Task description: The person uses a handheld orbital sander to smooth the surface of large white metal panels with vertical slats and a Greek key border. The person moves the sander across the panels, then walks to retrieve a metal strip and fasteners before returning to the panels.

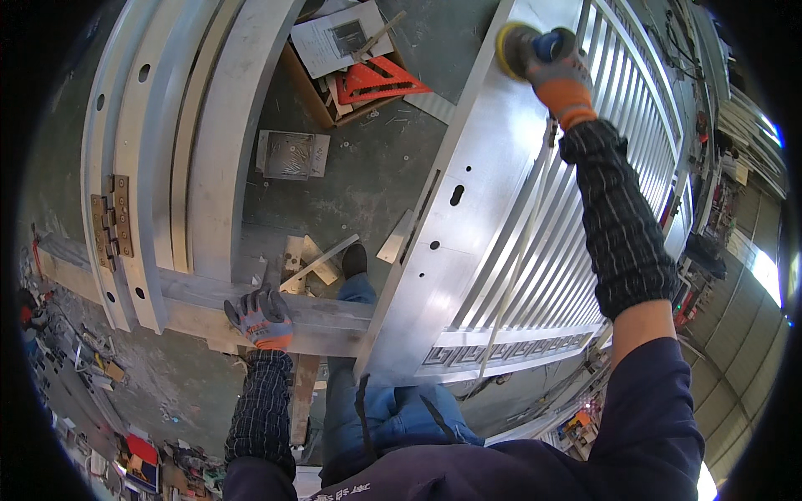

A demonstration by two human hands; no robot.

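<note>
Grey workshop floor (368, 179), strewn with scraps, lies beneath a silvery metal gate (576, 259), whose broad, smooth stile (493, 171) is pierced by round and oval holes and whose parallel slats run down to a raised fretwork band (501, 347). Gloved in grey knit with an orange cuff, the right hand (565, 79) is closed around a round-headed power sander (516, 52), its yellow-rimmed disc at the stile's far end. Similarly gloved, the left hand (264, 317) is unclenched, fingers spread over a dull metal crossbeam (330, 336), right of a brownish plate hinge (119, 221).
</note>
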